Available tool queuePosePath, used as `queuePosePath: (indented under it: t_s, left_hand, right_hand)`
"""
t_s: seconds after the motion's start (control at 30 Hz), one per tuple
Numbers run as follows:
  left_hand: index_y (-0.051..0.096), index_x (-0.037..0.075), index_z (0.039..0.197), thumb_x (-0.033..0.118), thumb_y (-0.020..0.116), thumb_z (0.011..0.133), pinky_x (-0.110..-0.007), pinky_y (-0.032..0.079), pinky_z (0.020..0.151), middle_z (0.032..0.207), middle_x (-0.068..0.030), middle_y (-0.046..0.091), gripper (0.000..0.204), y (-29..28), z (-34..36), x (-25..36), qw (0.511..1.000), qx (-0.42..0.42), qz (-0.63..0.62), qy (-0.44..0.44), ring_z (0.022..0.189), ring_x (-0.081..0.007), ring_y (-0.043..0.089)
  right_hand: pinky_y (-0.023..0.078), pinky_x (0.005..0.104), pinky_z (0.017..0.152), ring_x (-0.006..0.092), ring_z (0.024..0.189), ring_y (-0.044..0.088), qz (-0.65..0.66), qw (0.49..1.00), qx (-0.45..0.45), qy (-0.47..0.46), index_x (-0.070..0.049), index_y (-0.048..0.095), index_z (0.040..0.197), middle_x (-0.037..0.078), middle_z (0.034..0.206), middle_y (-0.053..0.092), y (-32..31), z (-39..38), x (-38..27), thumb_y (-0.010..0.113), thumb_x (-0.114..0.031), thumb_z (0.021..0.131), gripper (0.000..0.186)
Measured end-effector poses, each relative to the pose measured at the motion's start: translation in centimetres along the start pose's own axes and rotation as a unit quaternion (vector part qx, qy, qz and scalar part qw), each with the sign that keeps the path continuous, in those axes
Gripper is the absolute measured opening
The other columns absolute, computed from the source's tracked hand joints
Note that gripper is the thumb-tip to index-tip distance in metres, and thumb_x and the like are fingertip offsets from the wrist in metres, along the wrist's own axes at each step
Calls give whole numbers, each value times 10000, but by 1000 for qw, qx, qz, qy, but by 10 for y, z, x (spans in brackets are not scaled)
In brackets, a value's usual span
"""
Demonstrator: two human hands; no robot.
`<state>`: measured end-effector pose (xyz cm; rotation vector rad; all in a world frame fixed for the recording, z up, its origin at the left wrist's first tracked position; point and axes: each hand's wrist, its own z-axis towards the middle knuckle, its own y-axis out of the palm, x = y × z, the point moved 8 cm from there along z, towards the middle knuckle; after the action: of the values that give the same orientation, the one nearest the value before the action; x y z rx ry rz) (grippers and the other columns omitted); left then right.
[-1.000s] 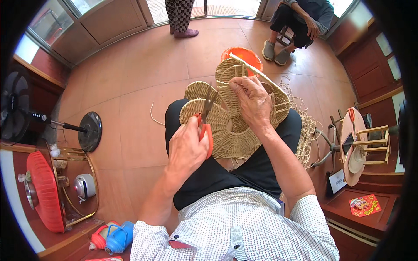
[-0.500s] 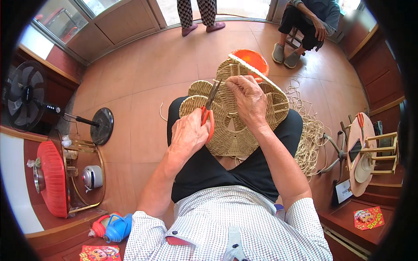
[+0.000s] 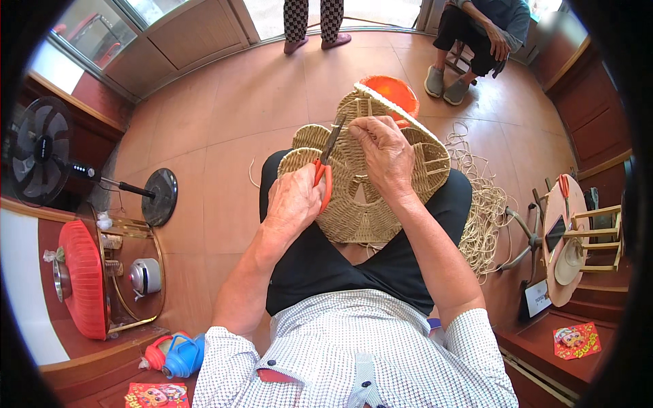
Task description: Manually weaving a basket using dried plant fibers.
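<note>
On my lap rests a woven straw-coloured piece [image 3: 348, 221] with rounded lobes and a pale rim. My left hand [image 3: 294, 198] is closed around the red-orange handles of a pair of scissors [image 3: 327, 154]. Their dark blades point away from me along the weave and look nearly closed, with a short pale cord end at their tips. Just right of the blades, my right hand [image 3: 389, 155] pinches a thin cord at the weave; its fingers hide most of it.
Loose cord [image 3: 479, 228] lies heaped on the floor at my right. An orange basin [image 3: 391, 94] stands beyond the woven piece. A fan [image 3: 160, 197] is at left, a small wooden stool [image 3: 598, 234] at right. Two other people [image 3: 445, 81] [image 3: 313, 27] are at the far side.
The scissor blades have come together and tilted slightly toward the cord end. My right hand has shifted slightly left, still pinching.
</note>
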<state>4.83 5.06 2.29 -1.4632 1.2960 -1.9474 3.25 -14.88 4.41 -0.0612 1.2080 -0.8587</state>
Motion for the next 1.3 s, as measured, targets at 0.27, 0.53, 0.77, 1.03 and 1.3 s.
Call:
queuePosePath:
  t_s: [0.27, 0.53, 0.77, 1.03, 1.3]
  left_hand:
    - [722, -5, 1037, 162, 636, 1108, -278, 517, 602, 796, -21, 717, 201, -33, -21, -93, 917, 153, -342, -135, 676, -93, 671]
    - [813, 100, 964, 531, 709, 974, -527, 589, 854, 950, -223, 793, 444, 99, -133, -369, 909, -43, -16, -415, 957, -442, 782]
    - [807, 60, 942, 524, 687, 981, -524, 588, 843, 987, -266, 784, 481, 230, -200, -443, 931, -49, -68, -356, 971, -470, 769]
    - [810, 59, 927, 439, 709, 974, -519, 588, 828, 972, -274, 780, 396, 174, -139, -371, 943, 154, -81, -284, 941, -475, 764]
    - [824, 69, 917, 174, 743, 891, -463, 596, 787, 895, -211, 795, 135, 125, -87, -341, 957, 84, -71, -267, 864, -379, 789]
  right_hand:
    - [571, 410, 865, 270, 977, 749, -19, 1000, 1, 18, -172, 816, 1111, 23, 1102, 748, -2, 1, 1, 752, -345, 1031, 201]
    - [568, 395, 846, 246, 943, 743, -39, 999, 17, -13, -172, 818, 1088, 16, 1071, 749, 1, 1, -2, 769, -342, 1015, 191]
    - [561, 379, 842, 222, 929, 729, -18, 1000, -11, 12, -172, 824, 1081, 5, 1056, 748, 4, 3, -2, 799, -300, 992, 158]
    - [563, 377, 850, 227, 949, 736, -33, 999, -14, 26, -166, 836, 1063, 16, 1059, 758, -3, 1, 0, 808, -277, 981, 141]
    - [562, 378, 873, 241, 941, 740, 16, 1000, -24, 10, -114, 829, 1034, 67, 1023, 765, 10, 5, 3, 824, -232, 955, 142]
